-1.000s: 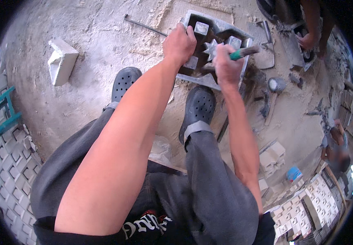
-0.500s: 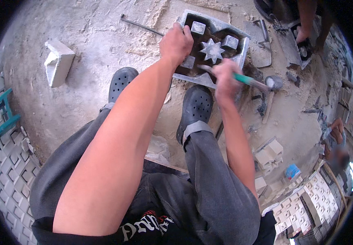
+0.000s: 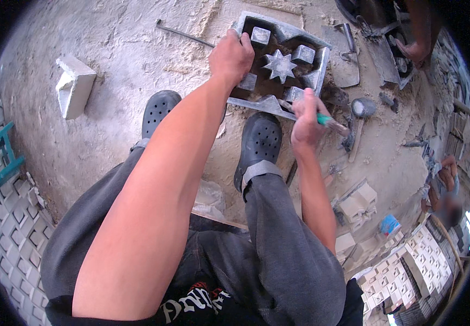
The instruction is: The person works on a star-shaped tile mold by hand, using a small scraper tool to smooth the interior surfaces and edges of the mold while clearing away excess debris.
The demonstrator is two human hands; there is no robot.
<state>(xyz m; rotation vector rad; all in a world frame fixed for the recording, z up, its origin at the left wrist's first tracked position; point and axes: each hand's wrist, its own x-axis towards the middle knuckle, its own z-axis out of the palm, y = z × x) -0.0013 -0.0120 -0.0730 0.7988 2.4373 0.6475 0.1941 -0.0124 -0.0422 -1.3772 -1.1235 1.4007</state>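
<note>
On the dusty ground in front of my feet lies a square grey metal mold [image 3: 306, 37], with a star-shaped block [image 3: 280, 66] at its middle and several square blocks around it. My left hand [image 3: 231, 56] is closed over the mold's left wall, fingers curled on the rim. Near the mold's lower right corner, my right hand [image 3: 306, 122] grips a slim green-handled tool [image 3: 324, 119], perhaps a brush. One tip points into the mold; the other end sticks out to the right. My fingers hide part of its shaft.
Left of the mold lie a thin metal rod [image 3: 185, 36] and a white cast block [image 3: 77, 86]. To the right are a trowel [image 3: 349, 60] and a hammer [image 3: 362, 108]. A co-worker's hand [image 3: 415, 53] works at the upper right. Pale cast tiles [image 3: 389, 285] stand lower right.
My right hand has moved from inside the mold's lower right area down toward its corner, carrying the green-handled tool. My left hand stays on the rim. The co-worker's hand has shifted outward.
</note>
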